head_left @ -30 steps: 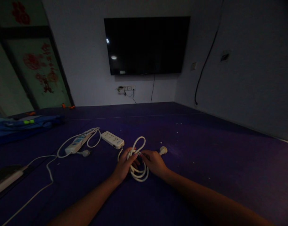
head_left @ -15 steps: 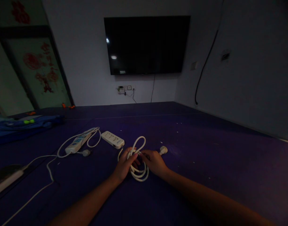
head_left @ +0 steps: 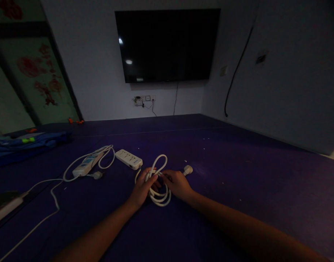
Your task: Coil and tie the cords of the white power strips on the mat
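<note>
A white power cord [head_left: 161, 201] is gathered in several loops between my hands, just above the purple floor. My left hand [head_left: 143, 185] is closed round the left side of the bundle, thumb on top. With its fingers pinched, my right hand [head_left: 177, 183] grips the cord on the right side of the loops. One loop sticks up above both hands. The cord runs back to a white power strip [head_left: 128, 159] lying beyond my left hand. Its plug [head_left: 188, 170] rests just past my right hand. My right fingertips are partly hidden behind the cord.
Left of the strip lies a second power strip [head_left: 88, 164] with its cord and plug [head_left: 97, 175]. Another white strip [head_left: 7, 211] is at the left edge. Blue cloth [head_left: 33, 143] lies far left. A television [head_left: 168, 45] hangs on the wall ahead.
The view has shifted slightly, so the scene sits a little higher and further left. Both hands keep their hold on the looped cord, which looks nearly the same.
</note>
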The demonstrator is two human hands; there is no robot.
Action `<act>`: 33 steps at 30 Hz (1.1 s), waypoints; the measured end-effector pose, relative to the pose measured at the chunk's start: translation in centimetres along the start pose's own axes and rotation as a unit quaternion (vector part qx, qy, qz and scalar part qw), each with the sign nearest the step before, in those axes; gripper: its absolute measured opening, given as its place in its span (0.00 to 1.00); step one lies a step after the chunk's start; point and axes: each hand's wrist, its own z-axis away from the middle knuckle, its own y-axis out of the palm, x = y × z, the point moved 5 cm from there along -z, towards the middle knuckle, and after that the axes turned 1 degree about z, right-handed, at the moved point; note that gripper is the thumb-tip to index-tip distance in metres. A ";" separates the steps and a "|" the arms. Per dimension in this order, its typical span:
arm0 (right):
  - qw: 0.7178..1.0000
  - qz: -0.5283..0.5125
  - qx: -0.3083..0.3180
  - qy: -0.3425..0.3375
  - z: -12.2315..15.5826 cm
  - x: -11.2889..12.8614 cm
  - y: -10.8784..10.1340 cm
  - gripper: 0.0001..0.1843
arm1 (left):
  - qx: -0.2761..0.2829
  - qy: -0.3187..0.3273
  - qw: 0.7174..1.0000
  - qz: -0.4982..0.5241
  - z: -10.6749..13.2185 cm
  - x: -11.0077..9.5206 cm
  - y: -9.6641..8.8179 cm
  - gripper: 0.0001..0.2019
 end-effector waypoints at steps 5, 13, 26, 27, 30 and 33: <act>1.000 0.009 -0.001 -0.005 0.0 0.2 -0.1 0.14 | -0.007 -0.003 1.000 -0.012 0.2 -0.3 0.1 0.25; 1.000 -0.003 0.005 -0.001 0.0 -0.1 0.2 0.14 | -0.004 -0.008 1.000 -0.009 0.0 0.1 0.0 0.26; 1.000 -0.018 -0.001 -0.004 -0.1 -0.6 0.4 0.14 | 0.006 0.006 1.000 0.010 -0.2 0.2 0.1 0.23; 1.000 -0.018 -0.001 -0.003 -0.1 -0.6 0.4 0.14 | 0.007 0.005 1.000 0.008 -0.2 0.2 0.1 0.23; 1.000 -0.018 -0.004 -0.005 -0.1 -0.6 0.4 0.13 | 0.010 0.004 1.000 0.008 -0.2 0.3 0.1 0.23; 1.000 -0.018 -0.004 -0.007 -0.1 -0.6 0.3 0.14 | 0.008 0.005 1.000 0.010 -0.2 0.3 0.1 0.23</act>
